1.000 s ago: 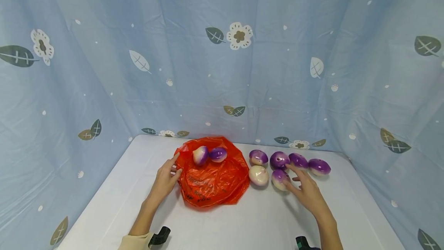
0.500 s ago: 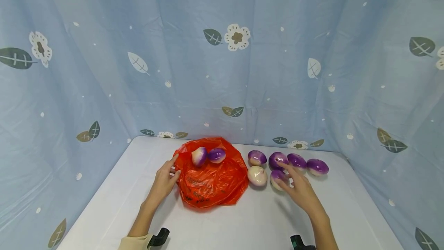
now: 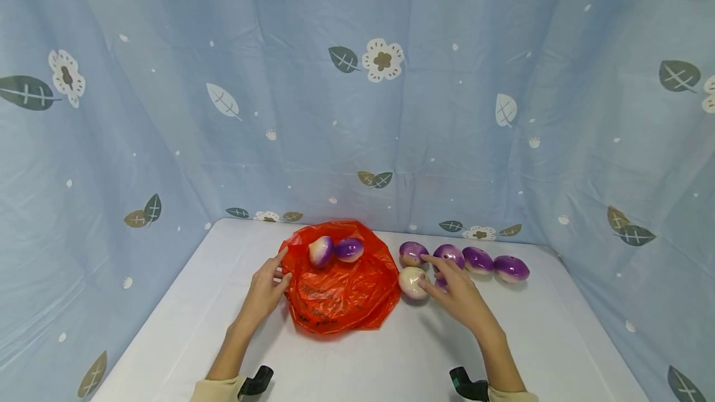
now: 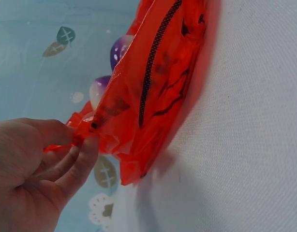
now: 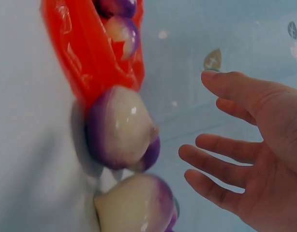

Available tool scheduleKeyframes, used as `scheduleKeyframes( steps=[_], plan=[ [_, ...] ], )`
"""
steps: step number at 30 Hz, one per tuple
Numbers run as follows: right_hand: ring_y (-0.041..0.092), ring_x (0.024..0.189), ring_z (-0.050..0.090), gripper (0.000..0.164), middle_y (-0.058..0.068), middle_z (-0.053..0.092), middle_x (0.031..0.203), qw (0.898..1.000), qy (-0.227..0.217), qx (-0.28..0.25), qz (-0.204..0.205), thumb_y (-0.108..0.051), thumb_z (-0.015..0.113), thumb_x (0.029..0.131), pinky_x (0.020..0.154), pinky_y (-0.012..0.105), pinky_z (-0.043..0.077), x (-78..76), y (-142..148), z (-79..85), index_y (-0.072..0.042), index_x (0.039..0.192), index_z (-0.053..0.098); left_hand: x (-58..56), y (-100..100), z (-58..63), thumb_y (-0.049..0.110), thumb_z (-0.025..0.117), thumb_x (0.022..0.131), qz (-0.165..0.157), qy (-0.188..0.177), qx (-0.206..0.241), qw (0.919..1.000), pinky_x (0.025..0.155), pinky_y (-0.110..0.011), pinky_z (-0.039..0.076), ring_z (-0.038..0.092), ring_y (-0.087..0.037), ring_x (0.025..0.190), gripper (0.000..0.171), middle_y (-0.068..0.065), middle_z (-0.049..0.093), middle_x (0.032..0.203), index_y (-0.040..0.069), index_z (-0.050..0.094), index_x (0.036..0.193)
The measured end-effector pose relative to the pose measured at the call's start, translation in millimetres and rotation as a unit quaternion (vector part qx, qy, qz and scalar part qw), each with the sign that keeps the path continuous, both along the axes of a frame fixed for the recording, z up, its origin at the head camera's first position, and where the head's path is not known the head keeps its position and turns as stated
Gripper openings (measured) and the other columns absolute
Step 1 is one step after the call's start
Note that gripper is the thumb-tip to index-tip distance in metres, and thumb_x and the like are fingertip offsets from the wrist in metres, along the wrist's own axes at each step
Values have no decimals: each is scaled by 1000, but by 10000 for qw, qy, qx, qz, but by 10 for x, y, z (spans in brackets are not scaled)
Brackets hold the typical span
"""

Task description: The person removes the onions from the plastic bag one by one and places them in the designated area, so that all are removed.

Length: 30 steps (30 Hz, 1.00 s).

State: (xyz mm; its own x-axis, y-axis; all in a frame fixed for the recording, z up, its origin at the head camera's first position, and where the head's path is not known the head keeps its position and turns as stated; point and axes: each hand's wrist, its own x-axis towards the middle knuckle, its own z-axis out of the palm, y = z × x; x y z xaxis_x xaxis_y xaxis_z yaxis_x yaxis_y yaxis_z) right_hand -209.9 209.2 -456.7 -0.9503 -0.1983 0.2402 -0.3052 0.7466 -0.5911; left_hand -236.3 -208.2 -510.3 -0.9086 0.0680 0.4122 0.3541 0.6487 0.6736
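A red plastic bag [image 3: 346, 296] lies spread on the table, its mouth holding two purple-and-white turnips, one [image 3: 321, 252] beside the other [image 3: 349, 250]. My left hand [image 3: 265, 290] pinches the bag's left edge between thumb and fingers, which the left wrist view shows close up. To the bag's right, my right hand [image 3: 460, 299] hovers with fingers spread over a pale turnip [image 3: 412, 283] and a purple one [image 3: 411, 253] behind it. In the right wrist view there is a gap between those fingers and the nearest turnip [image 5: 122, 128]. Another turnip is mostly hidden behind this hand.
Three more purple turnips stand in a row at the back right, the outermost [image 3: 511, 269] near the table's right side. A white cloth [image 3: 380, 365] covers the table. Blue patterned curtain [image 3: 313, 116] encloses it at the back and sides.
My right hand has moved left, from over the middle turnips to the pale one beside the bag. The left hand keeps its place at the bag's edge.
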Motion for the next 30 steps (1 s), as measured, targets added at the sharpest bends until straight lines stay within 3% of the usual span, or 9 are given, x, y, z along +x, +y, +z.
scheduleKeyframes(
  steps=[4, 9, 14, 19, 26, 30],
  plan=[
    [28, 104, 65, 57, 6, 63, 125, 9998, -77, -30, 182, -36, 72, 88, 80, 42, 61, -32, -119, 54, -23, 139, 54, 12, 0, 15, -4, 68, 86, -27, -66, 49, 10000, 67, -27, 61, 68, -23, 82, 63, -17, 63, 104, 1, 45, 145],
    [28, 111, 64, 55, 1, 61, 132, 9986, -234, -165, 451, -34, 73, 87, 82, 42, 61, -55, -288, 82, -29, 138, 54, 15, 0, 21, -4, 68, 86, -24, -61, 33, 10000, 67, -29, 61, 68, -24, 82, 63, -17, 63, 104, 1, 46, 144],
    [27, 114, 64, 57, 1, 60, 135, 9978, -468, -154, 439, -42, 73, 86, 79, 37, 62, -92, -450, 66, -32, 138, 53, 16, -3, 18, -3, 69, 86, -11, -44, 22, 10000, 67, -29, 61, 69, -24, 81, 63, -17, 63, 104, 1, 46, 144],
    [29, 114, 63, 57, 7, 59, 135, 9976, -469, 98, 494, -42, 73, 86, 81, 44, 61, -142, -598, 57, -28, 138, 54, 21, -9, 15, -3, 69, 86, -7, -39, 40, 10000, 67, -28, 61, 68, -23, 81, 63, -16, 63, 103, 1, 46, 144],
    [21, 98, 65, 57, 9, 60, 128, 9950, -159, 640, 745, -39, 73, 86, 80, 38, 61, -174, -747, 1, -27, 138, 54, 17, -12, 15, -4, 69, 85, -32, 51, 42, 10000, 66, -27, 61, 69, -23, 80, 63, -16, 63, 101, 1, 47, 144],
    [23, 105, 66, 56, 10, 59, 132, 9927, -102, 824, 872, -40, 72, 87, 85, 42, 60, -174, -803, -42, -27, 138, 53, 17, -14, 19, -4, 68, 86, -20, 25, 49, 10000, 66, -27, 61, 69, -23, 80, 62, -16, 63, 102, 1, 47, 144]
  ],
)
